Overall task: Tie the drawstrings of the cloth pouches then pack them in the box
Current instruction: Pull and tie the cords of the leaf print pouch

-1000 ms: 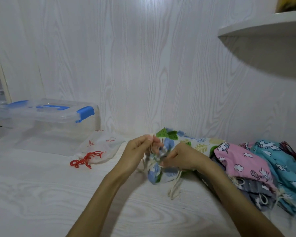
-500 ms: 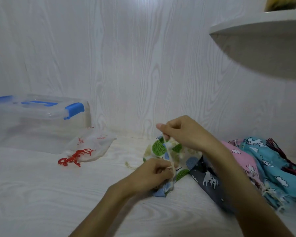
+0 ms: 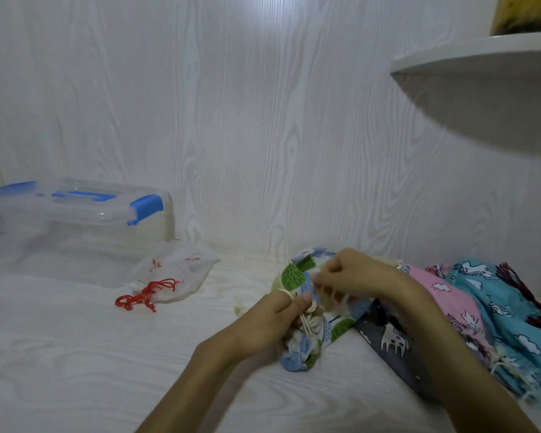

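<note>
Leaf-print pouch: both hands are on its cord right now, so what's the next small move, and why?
Probably pull the two cord ends apart to cinch the knot. The left hand pinches the cream drawstring at the gathered neck of the leaf-print pouch, and the right hand holds its other end; the knot still looks loose.

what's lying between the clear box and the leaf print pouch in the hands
In the head view, a sheer white pouch with a red drawstring lies between the clear box and the leaf print pouch; otherwise bare tabletop.
</note>
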A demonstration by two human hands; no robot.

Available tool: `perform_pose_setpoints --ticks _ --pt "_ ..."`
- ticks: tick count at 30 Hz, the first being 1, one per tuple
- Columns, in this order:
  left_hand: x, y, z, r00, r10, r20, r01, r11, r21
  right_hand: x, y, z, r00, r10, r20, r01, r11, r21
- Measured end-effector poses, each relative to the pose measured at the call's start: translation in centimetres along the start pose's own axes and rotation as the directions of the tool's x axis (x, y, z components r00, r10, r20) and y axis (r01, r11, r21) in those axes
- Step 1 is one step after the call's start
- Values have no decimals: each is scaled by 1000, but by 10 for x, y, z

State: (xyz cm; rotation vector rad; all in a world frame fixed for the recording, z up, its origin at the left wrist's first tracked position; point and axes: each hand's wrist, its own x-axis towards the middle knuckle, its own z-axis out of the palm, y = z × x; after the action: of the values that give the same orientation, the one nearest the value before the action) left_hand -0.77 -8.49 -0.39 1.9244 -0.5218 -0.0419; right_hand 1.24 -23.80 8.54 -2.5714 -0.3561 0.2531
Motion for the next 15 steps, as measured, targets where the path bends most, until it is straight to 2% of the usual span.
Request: perform_pose_setpoints --ticks 2,7,10,11,13,14,15 --pt "0 0 1 1000 -6 -26 6 1000 11 2 2 6 988 80 132 -74 996 -53" --pt "-2 2 3 1000 -13 -5 13 999 -46 8 4 14 986 101 130 -84 987 -136" --pt "-1 -1 4 999 -35 0 35 999 -31 12 8 16 991 45 129 -35 996 -78" --pt "-1 0 4 999 -33 2 33 999 -30 15 10 16 991 37 128 -37 999 -10" --pt "0 -1 1 999 -40 -31 39 999 -31 20 13 18 987 19 157 -71 940 333" --pt "1 -1 -2 997 -28 -68 26 999 -37 21 14 18 981 -21 194 -93 821 563" --pt "1 -1 -7 993 -7 -119 3 999 -33 23 14 18 974 -81 213 -110 654 748"
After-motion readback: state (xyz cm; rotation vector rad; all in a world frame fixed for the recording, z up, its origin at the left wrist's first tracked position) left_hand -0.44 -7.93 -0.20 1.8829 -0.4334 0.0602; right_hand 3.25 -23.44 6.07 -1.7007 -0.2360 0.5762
